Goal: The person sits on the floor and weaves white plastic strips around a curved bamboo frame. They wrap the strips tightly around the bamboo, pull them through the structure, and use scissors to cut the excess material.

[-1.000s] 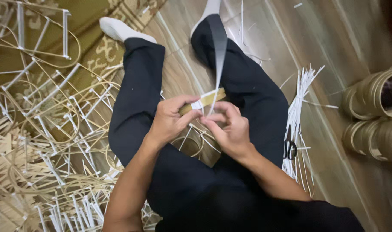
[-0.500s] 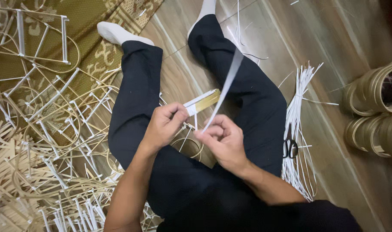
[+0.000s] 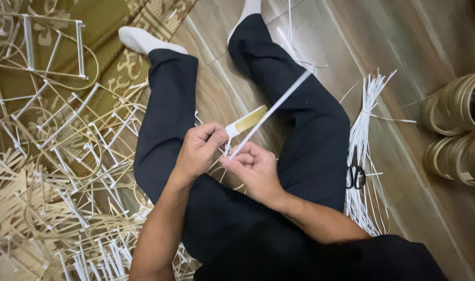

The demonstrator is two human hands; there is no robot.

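Left hand (image 3: 200,151) pinches the white-wrapped end of a tan bamboo slat (image 3: 246,123). Right hand (image 3: 252,167), just beside it, grips a white strip (image 3: 273,108) running up and away; black scissors (image 3: 356,176) lie well right.

Seated on a wooden plank floor (image 3: 404,62), legs in black trousers (image 3: 300,104) stretched out, white socks (image 3: 138,39) on both feet. Along the left edge, spread over a patterned olive mat (image 3: 117,21), a heap of pale cane frames with white bindings (image 3: 55,156). Right of the legs, a bundle of white strips (image 3: 365,114) laid lengthwise, black scissors (image 3: 356,177) resting on it. At the right edge, coils of tan cane (image 3: 456,130), stacked together.
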